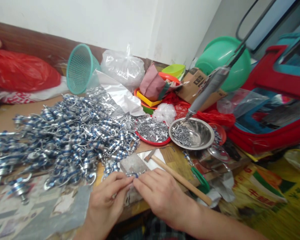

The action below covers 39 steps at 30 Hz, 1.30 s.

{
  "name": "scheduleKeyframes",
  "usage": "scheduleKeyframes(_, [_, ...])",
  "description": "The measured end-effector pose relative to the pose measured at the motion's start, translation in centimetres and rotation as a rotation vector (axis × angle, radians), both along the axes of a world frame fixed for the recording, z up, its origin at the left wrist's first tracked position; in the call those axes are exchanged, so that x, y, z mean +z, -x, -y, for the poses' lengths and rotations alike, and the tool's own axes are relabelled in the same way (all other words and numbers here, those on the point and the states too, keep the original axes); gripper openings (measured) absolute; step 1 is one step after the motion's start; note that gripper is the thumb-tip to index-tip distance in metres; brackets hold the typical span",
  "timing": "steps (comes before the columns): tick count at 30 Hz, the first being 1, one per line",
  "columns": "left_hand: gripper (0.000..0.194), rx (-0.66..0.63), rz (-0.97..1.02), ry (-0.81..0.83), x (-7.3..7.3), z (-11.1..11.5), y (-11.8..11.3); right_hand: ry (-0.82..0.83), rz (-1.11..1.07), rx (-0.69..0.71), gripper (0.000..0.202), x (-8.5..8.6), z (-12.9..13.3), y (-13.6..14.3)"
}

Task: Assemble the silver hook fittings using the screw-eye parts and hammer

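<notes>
My left hand (108, 196) and my right hand (162, 193) meet at the table's front edge, fingers pinched together. Between their fingertips shows a small metal piece (132, 174) with a bluish curved part; most of it is hidden by the fingers. Just beyond the hands lies a grey flat block (133, 164). A hammer (180, 178) with a wooden handle rests to the right of my right hand, its head near the block. To the left spreads a large pile of silver and blue metal hook fittings (70, 140).
Behind are a red tray (156, 143) of small metal parts and a steel bowl (203, 133) of pins. A grey power driver (210, 88) hangs over the bowl. Green scissors (201, 180) lie right of the hammer. A red stool (265, 140) stands at the right.
</notes>
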<state>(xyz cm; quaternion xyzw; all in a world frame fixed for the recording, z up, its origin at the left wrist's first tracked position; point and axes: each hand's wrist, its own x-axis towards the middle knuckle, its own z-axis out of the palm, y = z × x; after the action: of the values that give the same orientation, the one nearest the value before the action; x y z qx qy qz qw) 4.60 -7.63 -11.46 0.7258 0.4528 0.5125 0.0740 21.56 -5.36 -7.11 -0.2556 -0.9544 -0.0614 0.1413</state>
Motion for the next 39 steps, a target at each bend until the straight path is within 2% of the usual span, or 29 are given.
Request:
scheduleKeyframes(2, [0.014, -0.001, 0.031, 0.049, 0.2, 0.1, 0.0, 0.069, -0.125, -0.039, 0.023, -0.4, 0.0, -0.4])
scheduleKeyframes(4, [0.013, 0.014, 0.016, 0.063, 0.1, 0.2, -0.1, 0.061, -0.168, -0.083, 0.025, -0.4, -0.2, -0.7])
scheduleKeyframes(6, [0.023, 0.047, -0.039, 0.049, -0.2, 0.2, -0.2, 0.006, -0.077, -0.108, 0.023, -0.1, -0.4, -0.7])
scheduleKeyframes(9, [0.034, 0.092, -0.141, 0.033, -0.5, 0.3, -0.4, -0.081, 0.104, -0.064, 0.019, 0.6, -0.7, -0.2])
scheduleKeyframes(13, [0.030, 0.095, -0.218, -0.021, -0.5, 0.2, -0.4, -0.151, 0.171, 0.016, 0.020, 0.9, -0.7, 0.4])
scheduleKeyframes(18, [0.025, 0.043, -0.272, -0.094, -0.3, 0.3, -0.4, -0.138, 0.188, 0.031, 0.018, 0.6, -0.8, 0.3])
scheduleKeyframes(25, [0.020, 0.052, -0.207, -0.090, -0.6, 0.5, -0.3, -0.055, 0.134, 0.034, 0.017, 0.7, -0.8, -0.1])
scheduleKeyframes(32, [0.022, 0.107, -0.196, -0.075, -0.2, 0.4, -0.6, -0.097, 0.069, -0.047, 0.021, 0.5, -0.7, -0.3])
scheduleKeyframes(39, [0.023, 0.025, -0.226, -0.077, -0.4, 0.4, -0.6, -0.130, 0.135, -0.005, 0.020, 0.5, -0.6, -0.1])
